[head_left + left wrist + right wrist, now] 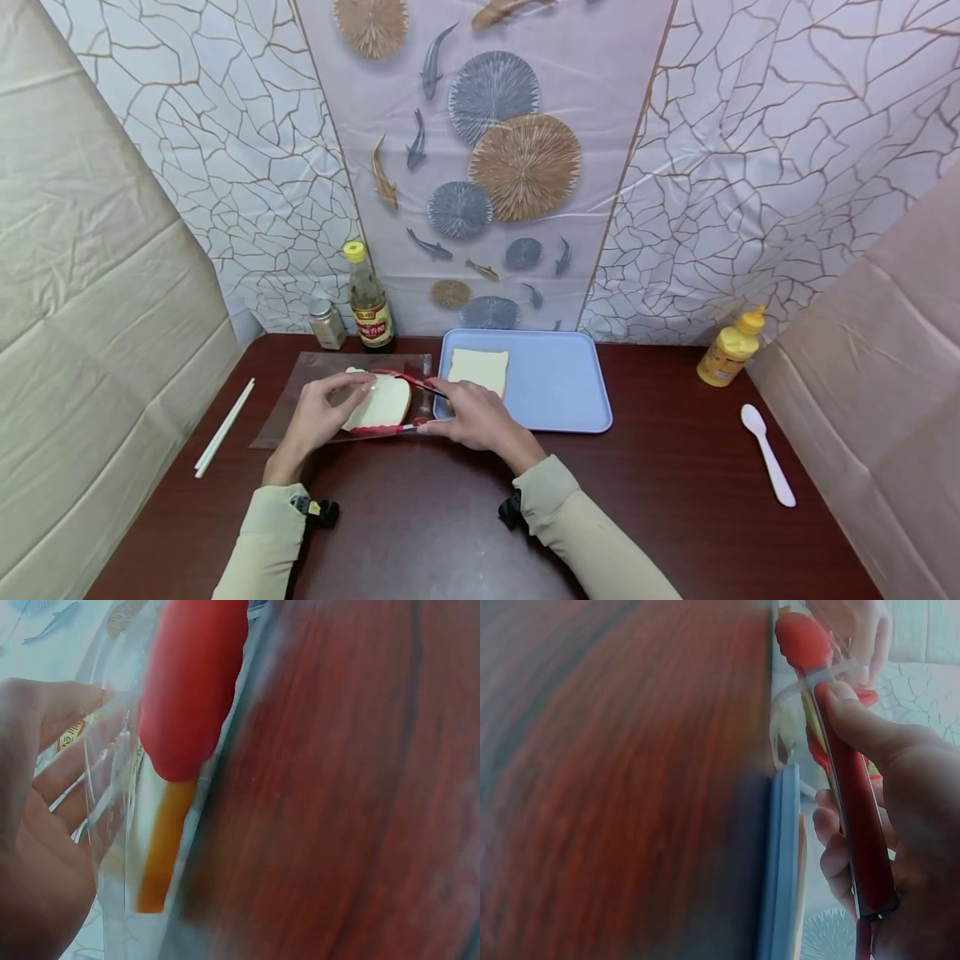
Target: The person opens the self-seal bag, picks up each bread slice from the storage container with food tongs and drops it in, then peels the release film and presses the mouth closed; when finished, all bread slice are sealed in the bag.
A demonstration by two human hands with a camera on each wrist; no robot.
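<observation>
My right hand point(483, 421) grips a pair of red-tipped tongs point(859, 825), thumb on one arm and fingers around the other. The red heads of the tongs lie along two sides of a bread slice point(384, 404), spread about its width. Clear plastic bag point(288, 408) film lies under and around this slice on the table. With thumb and fingertips my left hand point(318, 412) pinches the film of the bag, over the slice's left part. In the left wrist view one red tong head point(195, 690) shows against the brown crust, behind the film.
Right of the bag is a blue tray point(558, 383) with another bread slice point(480, 368). Behind stand a spice jar point(327, 327) and a sauce bottle point(371, 308). Chopsticks point(225, 429) lie at the left; a yellow squeeze bottle point(727, 354) and white spoon point(768, 458) are at the right.
</observation>
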